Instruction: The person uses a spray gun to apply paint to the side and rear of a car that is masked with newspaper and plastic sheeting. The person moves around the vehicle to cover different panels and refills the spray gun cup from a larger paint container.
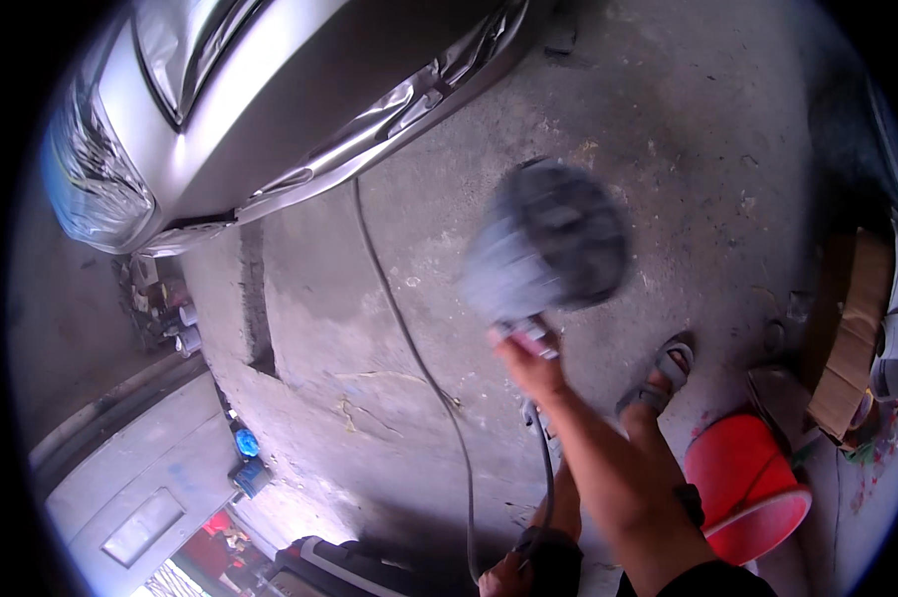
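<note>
My right arm reaches up from the lower right. My right hand (531, 366) is closed around a small pinkish and silvery part at the lower end of a rounded grey thing (553, 234). That grey thing is dark on its right, paler on its left and smeared by motion, so its kind is not clear. It is held over the concrete floor, apart from the car. At the lower edge, my left hand (505, 579) has its fingers curled around a thin grey hose (419, 358), partly cut off by the picture's edge. A second stretch of hose (546, 468) curves beside it.
A silver car (220, 129) with crinkled plastic masking fills the upper left. A red bucket (737, 488) lies tilted at the lower right, near cardboard (857, 338). My sandalled foot (660, 378) stands on the concrete floor (658, 129). A pale door panel (140, 497) is at the lower left.
</note>
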Demonstrator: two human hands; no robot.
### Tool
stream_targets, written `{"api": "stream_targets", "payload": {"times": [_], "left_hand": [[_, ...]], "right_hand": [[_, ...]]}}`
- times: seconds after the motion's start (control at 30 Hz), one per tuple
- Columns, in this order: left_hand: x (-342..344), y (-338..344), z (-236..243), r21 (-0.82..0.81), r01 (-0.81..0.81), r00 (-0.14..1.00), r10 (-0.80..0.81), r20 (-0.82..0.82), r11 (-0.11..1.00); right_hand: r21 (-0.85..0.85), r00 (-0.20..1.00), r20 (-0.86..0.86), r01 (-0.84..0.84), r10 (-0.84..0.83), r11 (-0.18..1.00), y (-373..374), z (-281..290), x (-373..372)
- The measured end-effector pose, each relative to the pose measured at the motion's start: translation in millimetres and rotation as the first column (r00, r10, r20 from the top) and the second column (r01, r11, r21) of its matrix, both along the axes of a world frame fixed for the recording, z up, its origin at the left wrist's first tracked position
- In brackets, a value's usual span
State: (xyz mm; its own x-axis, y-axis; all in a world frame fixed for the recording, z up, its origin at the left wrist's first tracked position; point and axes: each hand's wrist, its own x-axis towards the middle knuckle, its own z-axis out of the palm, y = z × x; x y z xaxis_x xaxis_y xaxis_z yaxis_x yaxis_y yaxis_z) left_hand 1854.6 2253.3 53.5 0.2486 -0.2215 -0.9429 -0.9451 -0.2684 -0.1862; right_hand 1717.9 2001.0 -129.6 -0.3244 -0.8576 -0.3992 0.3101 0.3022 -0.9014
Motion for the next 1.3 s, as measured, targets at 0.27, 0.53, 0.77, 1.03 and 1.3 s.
{"api": "stream_targets", "payload": {"times": [0.27,0.53,0.77,1.03,1.3], "left_hand": [[20,0,8,-0.067,-0.033,0.996,0.027,-0.084,0.997],[29,-16,19,-0.111,0.022,0.995,-0.032,-0.093,0.994],[-12,-48,4,-0.105,0.088,0.994,-0.095,-0.059,0.991],[-111,-32,-22,-0.042,0.437,0.824,-0.419,-0.381,0.898],[-163,-13,-27,-0.381,0.886,0.016,-0.838,-0.546,0.265]], "right_hand": [[0.276,0.837,0.099,0.497,-0.539,0.823,21,24,-109],[0.159,0.971,0.209,-0.154,0.12,0.975,61,20,-27],[0.346,0.968,0.224,-0.187,0.113,0.919,-28,-2,-154],[0.222,0.794,0.263,0.503,-0.548,0.836,-104,-23,-344],[0.226,0.872,0.485,-0.197,0.065,0.954,-62,-67,-325]]}}
